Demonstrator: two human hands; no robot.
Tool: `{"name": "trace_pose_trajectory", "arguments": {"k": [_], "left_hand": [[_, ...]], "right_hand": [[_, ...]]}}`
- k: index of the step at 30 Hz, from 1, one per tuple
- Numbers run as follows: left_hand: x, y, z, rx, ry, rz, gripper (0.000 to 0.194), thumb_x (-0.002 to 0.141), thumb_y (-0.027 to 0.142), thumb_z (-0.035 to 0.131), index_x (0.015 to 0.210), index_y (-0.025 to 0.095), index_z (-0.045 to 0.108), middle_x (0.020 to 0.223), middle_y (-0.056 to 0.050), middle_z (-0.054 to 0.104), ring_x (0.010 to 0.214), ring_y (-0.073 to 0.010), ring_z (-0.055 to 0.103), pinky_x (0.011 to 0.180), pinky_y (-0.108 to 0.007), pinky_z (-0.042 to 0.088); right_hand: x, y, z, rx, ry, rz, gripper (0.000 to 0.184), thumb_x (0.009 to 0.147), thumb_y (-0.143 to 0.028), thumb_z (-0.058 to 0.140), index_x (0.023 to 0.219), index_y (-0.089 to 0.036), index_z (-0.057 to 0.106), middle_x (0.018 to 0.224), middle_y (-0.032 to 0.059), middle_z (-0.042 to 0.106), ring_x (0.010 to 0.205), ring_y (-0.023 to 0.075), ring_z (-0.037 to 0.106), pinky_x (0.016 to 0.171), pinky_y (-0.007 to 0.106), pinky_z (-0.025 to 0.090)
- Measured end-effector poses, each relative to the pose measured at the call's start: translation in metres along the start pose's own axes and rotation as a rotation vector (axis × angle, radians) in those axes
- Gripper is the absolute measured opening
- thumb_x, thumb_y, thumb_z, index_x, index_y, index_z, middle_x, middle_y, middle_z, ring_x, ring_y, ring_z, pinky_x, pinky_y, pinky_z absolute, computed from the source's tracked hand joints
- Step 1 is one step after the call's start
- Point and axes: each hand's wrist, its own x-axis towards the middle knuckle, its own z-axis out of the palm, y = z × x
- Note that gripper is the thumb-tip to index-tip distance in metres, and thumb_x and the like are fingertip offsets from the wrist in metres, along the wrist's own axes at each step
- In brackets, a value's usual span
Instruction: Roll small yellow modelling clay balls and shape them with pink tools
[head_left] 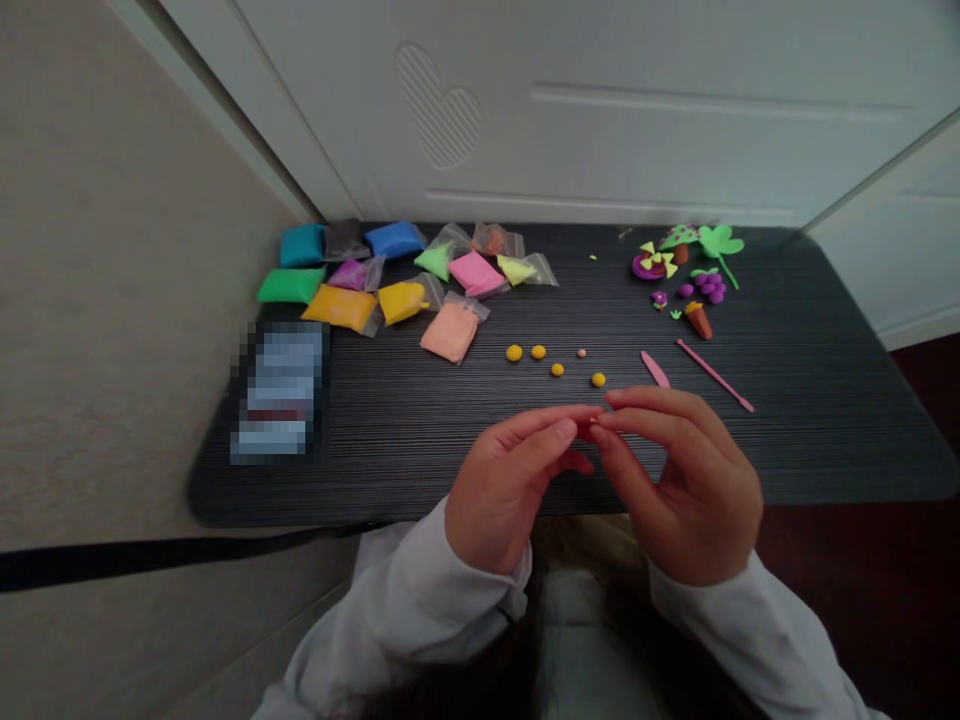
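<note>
My left hand (pixel 510 485) and my right hand (pixel 682 480) meet fingertip to fingertip over the near edge of the dark table (pixel 825 420). Both pinch a tiny piece of red clay (pixel 585 430), mostly hidden between the fingers. Just beyond the fingers lie several small yellow clay balls (pixel 537 352) and one tiny peach ball (pixel 581 353). A pink clay knife (pixel 655 369) and a thin pink stick tool (pixel 714 376) lie to the right of them.
Several bags of coloured clay (pixel 341 306) are spread over the table's back left. Finished clay figures, green, purple and orange (pixel 697 270), stand at the back right. A blurred flat object (pixel 279 392) lies at the left edge. A white panel (pixel 600 100) rises behind.
</note>
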Motion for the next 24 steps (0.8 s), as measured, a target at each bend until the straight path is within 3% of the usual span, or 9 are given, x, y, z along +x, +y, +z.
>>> {"name": "trace_pose_trajectory", "arguments": {"k": [5, 9, 16, 20, 24], "left_hand": [[0.005, -0.002, -0.001, -0.029, -0.007, -0.035, 0.016, 0.073, 0.017, 0.059, 0.085, 0.016, 0.07, 0.091, -0.005, 0.069, 0.083, -0.015, 0.059, 0.068, -0.025, 0.048], [0.013, 0.004, -0.015, 0.062, 0.117, 0.047, 0.016, 0.073, 0.017, 0.059, 0.086, 0.015, 0.069, 0.087, -0.005, 0.068, 0.082, -0.0143, 0.059, 0.065, -0.023, 0.047], [0.03, 0.009, -0.05, 0.106, 0.296, 0.193, 0.005, 0.067, 0.016, 0.063, 0.071, 0.015, 0.066, 0.067, 0.0, 0.062, 0.065, -0.0099, 0.057, 0.059, -0.021, 0.045], [0.034, 0.006, -0.054, 0.1, 0.31, 0.199, 0.005, 0.065, 0.014, 0.064, 0.07, 0.014, 0.065, 0.065, 0.0, 0.061, 0.064, -0.0099, 0.056, 0.059, -0.021, 0.045], [0.033, 0.005, -0.054, 0.103, 0.318, 0.211, 0.004, 0.065, 0.014, 0.064, 0.069, 0.014, 0.065, 0.065, -0.001, 0.06, 0.063, -0.0099, 0.056, 0.059, -0.022, 0.046]], "right_hand": [[-0.001, 0.006, -0.001, 0.049, 0.013, 0.077, 0.019, 0.072, -0.01, 0.061, 0.087, -0.022, 0.062, 0.093, 0.0031, 0.064, 0.089, 0.018, 0.06, 0.08, 0.037, 0.049], [-0.009, 0.026, -0.011, 0.002, 0.028, 0.135, 0.016, 0.073, -0.011, 0.061, 0.085, -0.021, 0.062, 0.093, 0.0036, 0.064, 0.089, 0.0176, 0.059, 0.081, 0.037, 0.047], [-0.04, 0.072, -0.008, -0.264, -0.195, 0.171, 0.008, 0.076, -0.021, 0.059, 0.083, -0.02, 0.062, 0.095, 0.0057, 0.063, 0.092, 0.0189, 0.057, 0.083, 0.039, 0.046], [-0.043, 0.076, 0.001, -0.325, -0.239, 0.162, 0.007, 0.076, -0.022, 0.058, 0.081, -0.021, 0.064, 0.096, 0.0059, 0.063, 0.093, 0.0213, 0.056, 0.086, 0.044, 0.042], [-0.042, 0.075, -0.004, -0.341, -0.292, 0.146, 0.012, 0.077, -0.025, 0.058, 0.086, -0.02, 0.063, 0.098, 0.0075, 0.062, 0.093, 0.0221, 0.056, 0.084, 0.044, 0.043]]}}
